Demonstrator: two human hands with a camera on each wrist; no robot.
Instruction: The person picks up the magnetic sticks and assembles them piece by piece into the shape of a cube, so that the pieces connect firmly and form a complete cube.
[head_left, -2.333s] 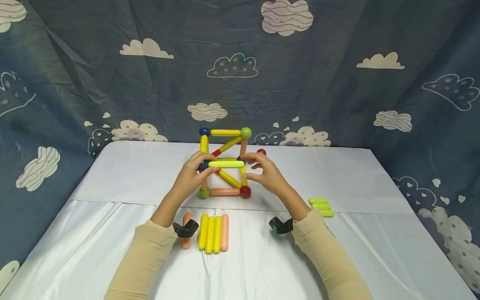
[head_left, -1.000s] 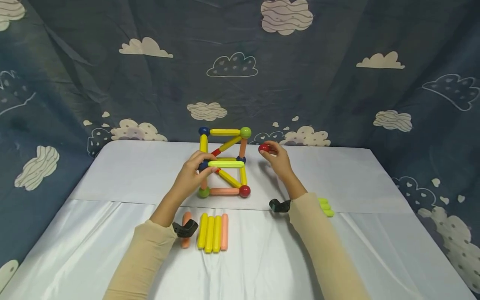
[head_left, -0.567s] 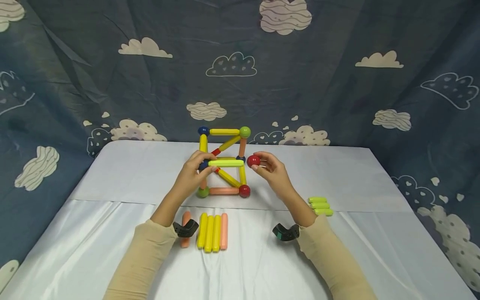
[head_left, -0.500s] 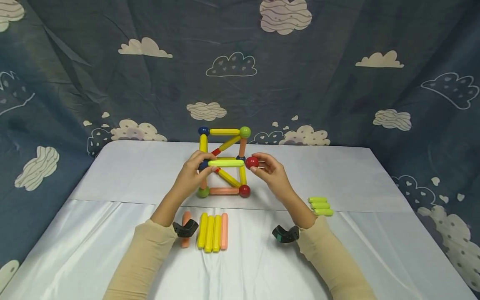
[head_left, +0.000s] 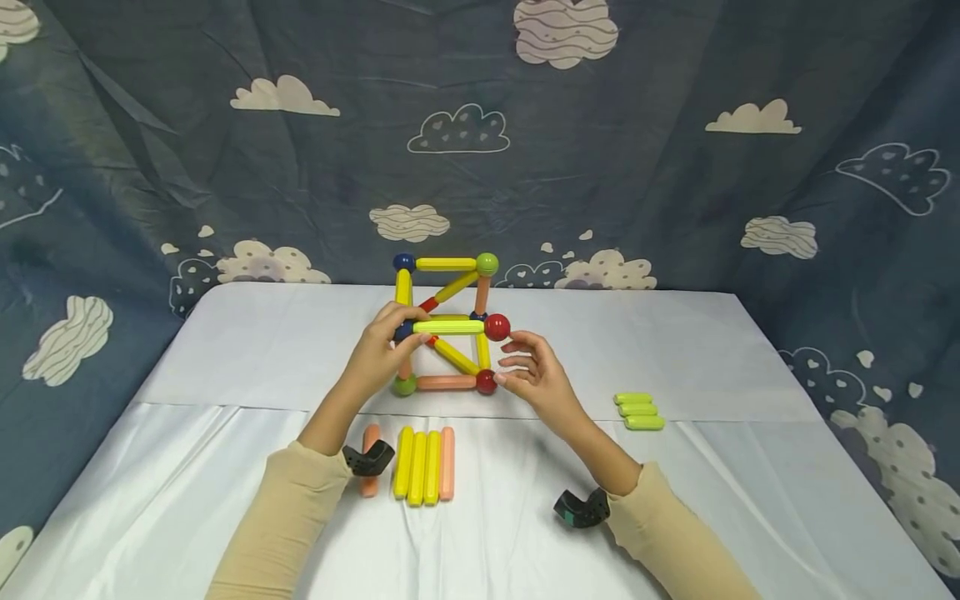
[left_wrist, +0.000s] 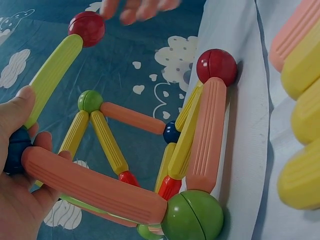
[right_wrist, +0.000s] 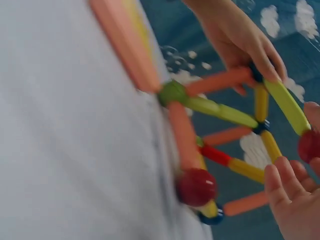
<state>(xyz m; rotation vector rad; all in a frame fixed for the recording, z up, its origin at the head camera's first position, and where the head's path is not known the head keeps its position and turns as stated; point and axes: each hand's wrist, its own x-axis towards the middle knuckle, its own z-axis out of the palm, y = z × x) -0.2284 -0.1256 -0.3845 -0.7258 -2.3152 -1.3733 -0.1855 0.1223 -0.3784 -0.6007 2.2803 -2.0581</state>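
Observation:
A frame of magnetic rods and balls stands on the table, built from yellow rods [head_left: 447,264], salmon rods [left_wrist: 95,185], and green balls [left_wrist: 192,215]. My left hand [head_left: 378,346] holds its upper near corner, fingers round a dark blue ball [left_wrist: 19,150] and thumb against a light green rod [head_left: 450,327]. That rod runs rightward from the corner, and a red ball [head_left: 497,327] sits on its far end. My right hand [head_left: 540,375] has loosely bent fingers with fingertips right beside this red ball. Lower down, another red ball [head_left: 486,382] marks the frame's front right corner.
In front of the frame lies a row of yellow rods [head_left: 417,467] with a salmon rod [head_left: 447,463] beside it. One more salmon rod [head_left: 371,485] is partly behind the left wrist camera [head_left: 369,458]. Several short light green rods [head_left: 637,411] lie at right on the white cloth [head_left: 712,358].
My right hand picked the red ball up from the back right, brought it to the light green rod's free end, and has let go, drawing slightly down. My left hand has kept its hold.

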